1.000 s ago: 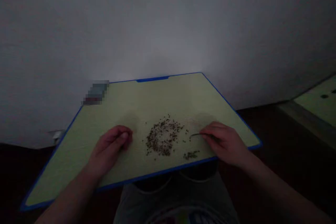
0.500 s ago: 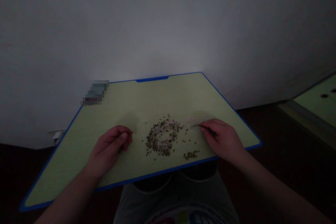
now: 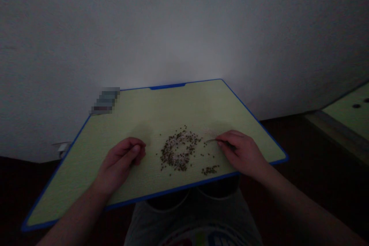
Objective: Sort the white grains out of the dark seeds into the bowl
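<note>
Your right hand point(image 3: 238, 150) is pinching a thin curved tool point(image 3: 212, 140) between thumb and forefinger, the fingers closing narrowly on its shaft. Its tip is pointing left, near a few stray dark grains beside the mixed heap point(image 3: 175, 157), which is lying on the table point(image 3: 184, 109) between your hands. Whether the tip is gripping or touching a grain, I can't make out; it is too small and dim. Your left hand point(image 3: 123, 161) is resting at the other side of the heap, its fingers curling in and the thumb pressing against them; anything inside them is hiding from view.

The small dark pile point(image 3: 210, 170) is sitting just beside the near blue edge point(image 3: 173, 191), so you are probably running the biggest risk there: a brush from your right wrist could be sending grains over the rim. The pale scatter point(image 3: 208, 130) is lying close to the tool, and a sweep too wide could be mixing dark grains into it. Squeezing hard on something so small could be flicking it away, and the poor light is likely making dark and pale pieces easier to confuse
</note>
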A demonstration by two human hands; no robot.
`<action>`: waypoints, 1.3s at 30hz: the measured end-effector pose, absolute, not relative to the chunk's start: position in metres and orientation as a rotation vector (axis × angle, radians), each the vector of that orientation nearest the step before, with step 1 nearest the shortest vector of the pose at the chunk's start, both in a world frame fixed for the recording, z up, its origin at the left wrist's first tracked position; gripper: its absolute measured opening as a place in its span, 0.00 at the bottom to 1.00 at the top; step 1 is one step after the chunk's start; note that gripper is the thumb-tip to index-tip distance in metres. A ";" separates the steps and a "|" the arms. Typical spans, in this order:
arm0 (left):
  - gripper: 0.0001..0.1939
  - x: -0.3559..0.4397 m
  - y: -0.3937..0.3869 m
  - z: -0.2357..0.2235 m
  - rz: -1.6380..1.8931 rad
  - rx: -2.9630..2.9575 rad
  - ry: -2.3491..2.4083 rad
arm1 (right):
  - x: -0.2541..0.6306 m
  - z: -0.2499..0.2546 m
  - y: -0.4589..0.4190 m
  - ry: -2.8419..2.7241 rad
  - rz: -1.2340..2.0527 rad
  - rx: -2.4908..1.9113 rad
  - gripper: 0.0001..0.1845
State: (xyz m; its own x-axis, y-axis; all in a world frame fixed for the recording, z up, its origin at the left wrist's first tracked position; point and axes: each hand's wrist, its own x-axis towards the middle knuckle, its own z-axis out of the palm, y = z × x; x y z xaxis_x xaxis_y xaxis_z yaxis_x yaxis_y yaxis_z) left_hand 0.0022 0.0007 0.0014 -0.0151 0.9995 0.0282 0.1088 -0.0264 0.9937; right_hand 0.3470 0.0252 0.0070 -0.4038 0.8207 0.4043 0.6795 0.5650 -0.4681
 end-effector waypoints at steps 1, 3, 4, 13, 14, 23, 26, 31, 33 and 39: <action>0.09 0.002 0.001 0.002 1.189 1.299 1.288 | 0.347 0.007 0.026 -2.199 0.306 -1.194 0.10; 0.09 0.003 0.000 0.002 1.195 1.305 1.282 | 0.347 0.008 0.027 -2.209 0.319 -1.196 0.10; 0.09 0.003 0.000 0.002 1.196 1.314 1.278 | 0.347 0.009 0.027 -2.212 0.328 -1.200 0.10; 0.10 0.003 0.001 0.001 1.178 1.321 1.311 | 0.349 0.009 0.013 -2.195 0.351 -1.199 0.10; 0.10 0.003 0.001 0.002 1.176 1.319 1.312 | 0.348 0.009 0.013 -2.199 0.351 -1.190 0.10; 0.10 0.006 0.000 0.007 1.191 1.330 1.314 | 0.350 0.008 0.023 -2.133 0.284 -1.320 0.09; 0.10 0.006 0.000 0.006 1.199 1.324 1.311 | 0.350 0.009 0.026 -2.145 0.284 -1.325 0.10; 0.10 0.003 0.000 0.002 1.190 1.318 1.304 | 0.348 0.011 0.027 -2.204 0.311 -1.251 0.10; 0.10 0.002 0.000 0.000 1.187 1.316 1.303 | 0.349 0.011 0.026 -2.211 0.312 -1.219 0.10; 0.09 0.000 0.002 -0.001 1.192 1.303 1.274 | 0.353 0.015 0.019 -2.213 0.330 -1.185 0.09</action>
